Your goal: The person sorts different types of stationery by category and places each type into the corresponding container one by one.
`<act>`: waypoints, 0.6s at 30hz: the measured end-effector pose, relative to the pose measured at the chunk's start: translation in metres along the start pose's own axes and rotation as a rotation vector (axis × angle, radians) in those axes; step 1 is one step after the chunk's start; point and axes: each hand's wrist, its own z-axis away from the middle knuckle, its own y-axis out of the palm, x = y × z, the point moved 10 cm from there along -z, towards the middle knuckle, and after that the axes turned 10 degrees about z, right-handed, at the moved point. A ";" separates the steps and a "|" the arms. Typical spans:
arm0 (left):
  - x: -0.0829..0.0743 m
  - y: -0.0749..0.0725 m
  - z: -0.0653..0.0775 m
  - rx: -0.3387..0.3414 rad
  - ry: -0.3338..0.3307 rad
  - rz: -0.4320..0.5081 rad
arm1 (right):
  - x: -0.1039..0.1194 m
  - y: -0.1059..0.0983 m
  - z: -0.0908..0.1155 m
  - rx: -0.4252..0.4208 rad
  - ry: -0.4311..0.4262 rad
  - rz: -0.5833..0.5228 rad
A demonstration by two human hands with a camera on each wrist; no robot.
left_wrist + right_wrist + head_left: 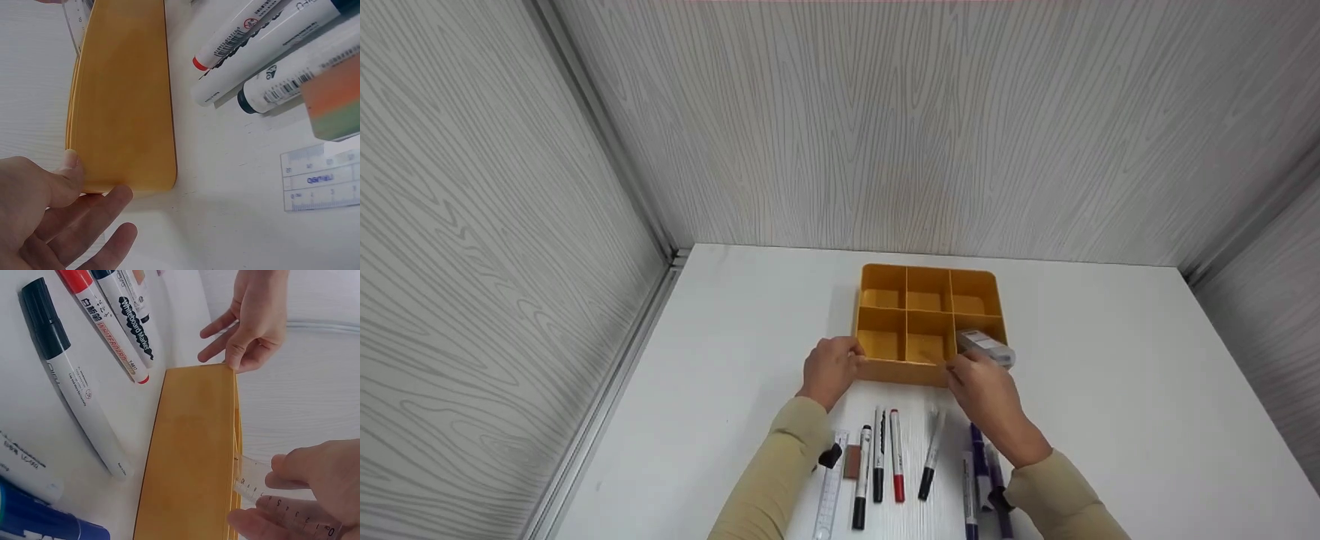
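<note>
A yellow organizer box [904,370] with several square compartments sits on the white table. My left hand [831,369] holds its near left corner, with the thumb [72,160] at the rim and fingers along the side wall. At the near right corner is my right hand [984,386], its fingertips right at the front rim. Between that hand's thumb and fingers, a clear piece with ruler markings [292,509] is held, its far end overlapping the box. In the head view this clear piece [996,350] lies across the near right compartment.
Whiteboard markers lie in front of the box, among them a red-capped one [897,457] and a black-capped one [862,480]. Purple-blue markers [981,465] are under the right forearm. A clear ruler [828,499] and a small brown-orange block [852,462] lie beside the left forearm.
</note>
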 end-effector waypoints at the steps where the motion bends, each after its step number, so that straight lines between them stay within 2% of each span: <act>1: 0.000 0.001 0.000 0.004 -0.002 0.001 | 0.001 0.002 -0.001 0.007 0.001 0.008; 9: 0.001 0.002 0.001 0.009 -0.014 0.005 | 0.002 0.016 -0.008 0.073 0.030 0.065; 18: 0.002 0.000 0.000 0.000 -0.020 0.011 | 0.009 0.027 -0.011 0.151 -0.024 0.130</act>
